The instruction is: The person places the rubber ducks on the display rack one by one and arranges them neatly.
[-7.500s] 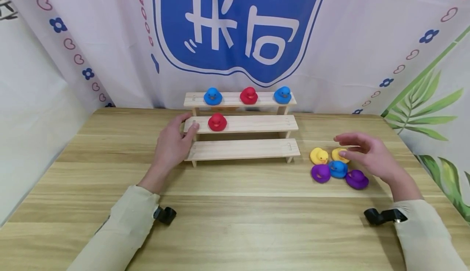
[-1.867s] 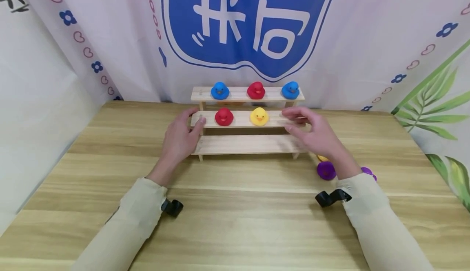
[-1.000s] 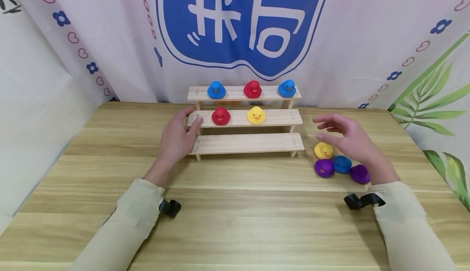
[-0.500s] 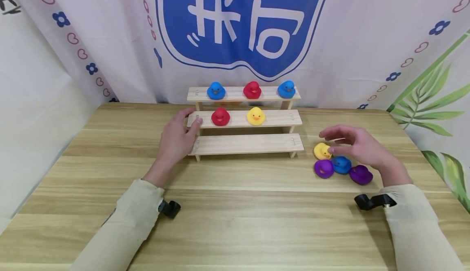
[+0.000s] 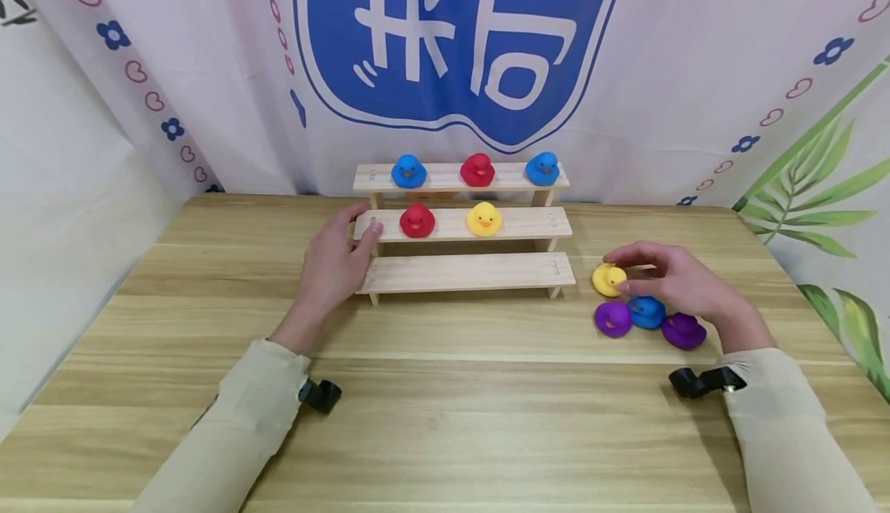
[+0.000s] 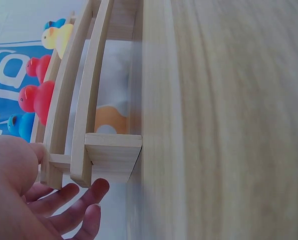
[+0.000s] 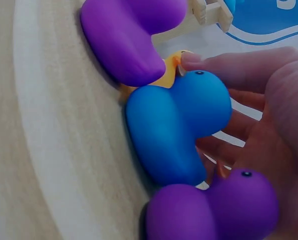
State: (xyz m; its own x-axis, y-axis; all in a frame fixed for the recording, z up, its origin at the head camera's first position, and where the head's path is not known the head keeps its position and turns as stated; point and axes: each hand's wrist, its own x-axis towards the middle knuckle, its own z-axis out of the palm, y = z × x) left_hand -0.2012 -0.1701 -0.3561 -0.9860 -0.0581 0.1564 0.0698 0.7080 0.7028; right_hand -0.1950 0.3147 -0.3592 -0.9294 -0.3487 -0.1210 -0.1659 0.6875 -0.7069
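My left hand (image 5: 337, 258) holds the left end of a three-step wooden shelf (image 5: 466, 272), thumb on the middle step. In the left wrist view its fingers (image 6: 79, 207) curl round the end of the boards. My right hand (image 5: 684, 281) pinches a yellow rubber duck (image 5: 606, 280) between thumb and fingers, at the table right of the shelf. From the right wrist, that duck is mostly hidden behind a blue duck (image 7: 163, 130) and a purple duck (image 7: 124, 40). Another purple duck (image 5: 684, 331) sits below the right palm.
On the top step stand a blue duck (image 5: 409, 171), a red duck (image 5: 477, 170) and another blue duck (image 5: 542, 168). The middle step bears a red duck (image 5: 417, 221) and a yellow duck (image 5: 484, 219). A printed curtain (image 5: 229, 96) hangs behind the wooden table (image 5: 431, 420).
A yellow duck has come to the middle step from the group at the right. My right hand went back to that group and took hold of the other yellow duck, turning it slightly. The left hand stays.
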